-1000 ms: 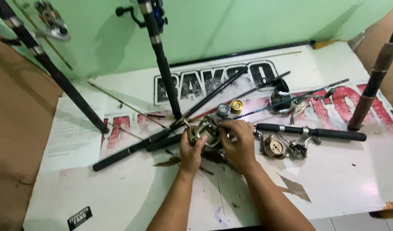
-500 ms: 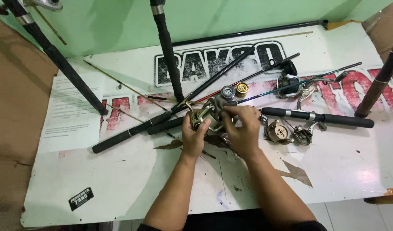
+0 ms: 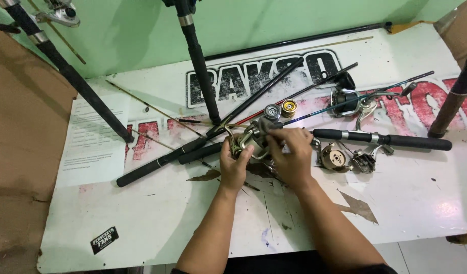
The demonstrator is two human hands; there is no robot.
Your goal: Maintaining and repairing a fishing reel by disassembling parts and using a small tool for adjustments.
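Note:
My left hand [image 3: 234, 166] grips a metal spinning fishing reel [image 3: 251, 139] over the middle of the white table [image 3: 142, 223]. My right hand [image 3: 293, 155] closes on the reel's right side, fingers pinching a part near its top. Several black fishing rods [image 3: 208, 142] lie fanned out just behind the reel. Two small spools [image 3: 280, 109], one silver and one gold, sit right behind my hands.
More reel parts [image 3: 342, 157] lie right of my right hand, by a black rod handle [image 3: 383, 138]. Another reel [image 3: 352, 101] sits further back. Rods lean on the green wall at left [image 3: 66, 71] and centre [image 3: 195, 56]. A printed paper sheet [image 3: 91, 137] lies at left.
The view has shifted slightly; my hands stay on the reel, with the right fingers moved up toward its top.

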